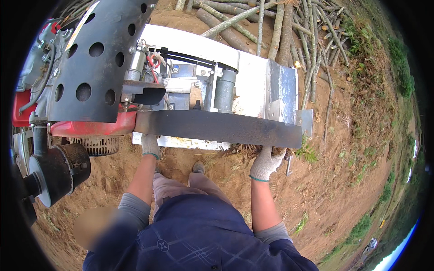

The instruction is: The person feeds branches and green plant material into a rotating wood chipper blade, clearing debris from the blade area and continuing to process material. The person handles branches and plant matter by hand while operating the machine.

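Note:
A motor-driven machine with a white metal body [253, 86] stands in front of me. A curved black metal band [217, 128] runs across its near side. My left hand [150, 145], in a pale knitted glove with a green cuff, reaches under the band's left part; its fingers are hidden. At the band's right end is my right hand [266, 166], gloved the same way. Its thumb side shows next to brown, dry plant scraps [244, 150], while the other fingers go out of sight behind the band. Whether either hand grips anything cannot be seen.
On the left are a black muffler guard [86, 63] with round holes, a red engine cover [95, 128] and a black canister [61, 169]. A small metal handle [289, 166] hangs right of my right hand. Cut logs [280, 31] lie beyond the machine. The bare earth slopes.

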